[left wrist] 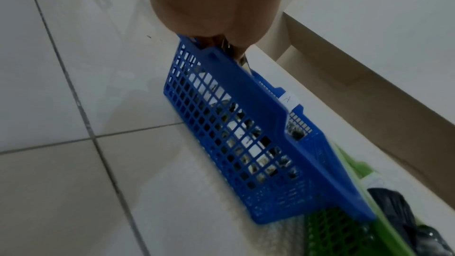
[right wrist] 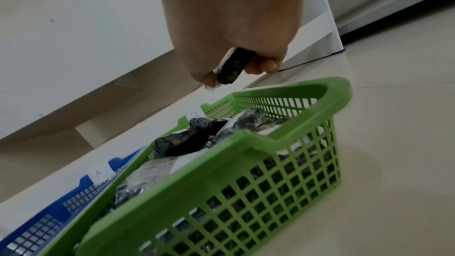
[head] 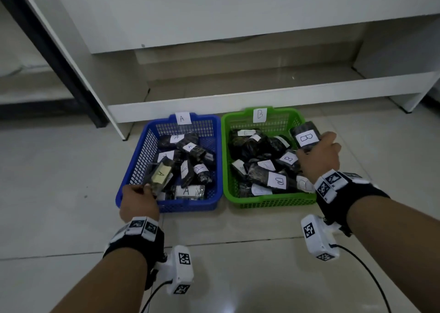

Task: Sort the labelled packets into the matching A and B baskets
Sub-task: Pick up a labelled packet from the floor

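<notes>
A blue basket (head: 129,170) tagged A and a green basket (head: 269,202) tagged B stand side by side on the floor, each holding several dark labelled packets. My left hand (head: 139,199) pinches the near end of a dark packet with a yellowish A label (head: 160,173) over the blue basket's near left corner. My right hand (head: 319,154) grips a dark packet with a white B label (head: 306,135) above the green basket's right rim. In the right wrist view that B packet (right wrist: 230,67) sits in my curled fingers above the green basket (right wrist: 248,143). The left wrist view shows the blue basket (left wrist: 246,104) below my hand (left wrist: 216,7).
A white shelf unit (head: 238,98) stands right behind both baskets, its low front board close to their far rims. A dark post (head: 47,50) leans at the left. Pale floor tiles (head: 238,253) lie in front. Cables trail from my wrist cameras.
</notes>
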### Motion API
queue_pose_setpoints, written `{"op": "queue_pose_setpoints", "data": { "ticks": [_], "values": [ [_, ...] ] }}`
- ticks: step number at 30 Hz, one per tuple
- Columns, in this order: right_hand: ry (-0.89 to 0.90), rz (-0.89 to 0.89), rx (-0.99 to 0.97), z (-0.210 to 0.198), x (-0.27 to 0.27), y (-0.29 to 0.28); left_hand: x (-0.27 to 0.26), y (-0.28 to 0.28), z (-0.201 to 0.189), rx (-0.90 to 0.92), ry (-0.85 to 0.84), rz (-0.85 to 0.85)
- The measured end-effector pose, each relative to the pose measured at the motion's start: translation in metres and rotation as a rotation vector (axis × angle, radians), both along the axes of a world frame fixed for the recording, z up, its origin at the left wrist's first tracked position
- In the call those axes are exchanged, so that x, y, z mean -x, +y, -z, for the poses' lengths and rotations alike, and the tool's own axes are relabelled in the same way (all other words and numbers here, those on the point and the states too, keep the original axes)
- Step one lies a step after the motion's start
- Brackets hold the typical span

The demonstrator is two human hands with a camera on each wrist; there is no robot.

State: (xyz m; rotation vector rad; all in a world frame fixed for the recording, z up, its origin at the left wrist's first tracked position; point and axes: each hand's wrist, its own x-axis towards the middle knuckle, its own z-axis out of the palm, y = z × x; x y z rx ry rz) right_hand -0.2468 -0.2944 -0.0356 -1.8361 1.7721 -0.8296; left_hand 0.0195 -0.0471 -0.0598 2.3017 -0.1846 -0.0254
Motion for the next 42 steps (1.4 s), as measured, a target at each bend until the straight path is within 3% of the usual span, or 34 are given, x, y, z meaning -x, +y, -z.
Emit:
{"op": "queue_pose_setpoints", "data": {
  "ticks": [5,8,11,15,22,25,27,31,34,37,40,42],
  "values": [
    [0.201,-0.098,0.081,0.017,-0.001,0.005,-0.009,-0.005,0.011,-0.540,0.024,0.105],
    [0.338,-0.107,0.183,0.022,-0.004,0.006,-0.019,-0.003,0.017,-0.722,0.055,0.210],
    [0.389,-0.098,0.213,0.023,-0.006,0.004,-0.021,0.004,0.021,-0.708,-0.012,0.260],
    [0.648,-0.165,-0.013,0.035,0.001,0.001,-0.011,0.016,0.018,-0.518,-0.190,0.342],
    [0.858,-0.365,-0.187,0.032,0.009,-0.012,-0.020,0.019,0.006,-0.821,-0.173,0.530],
    [0.769,-0.326,-0.130,0.015,0.010,0.012,-0.016,0.027,0.004,-0.759,-0.256,0.567],
    [0.717,-0.365,0.035,0.000,0.009,0.030,-0.006,0.034,0.001,-0.701,-0.389,0.625],
    [0.615,-0.696,0.185,-0.010,0.016,0.072,0.022,0.045,-0.006,-0.619,-0.612,0.850],
    [0.604,-0.950,0.231,-0.015,0.029,0.115,0.055,0.049,-0.010,-0.661,-0.725,1.098],
    [0.648,-1.220,0.166,-0.019,0.056,0.150,0.097,0.054,-0.005,-0.707,-0.717,1.392],
    [0.729,-1.335,0.028,-0.025,0.081,0.171,0.145,0.055,0.004,-0.717,-0.614,1.593],
    [0.886,-1.407,-0.085,-0.026,0.098,0.177,0.176,0.054,0.012,-0.724,-0.547,1.706]
  ]
}}
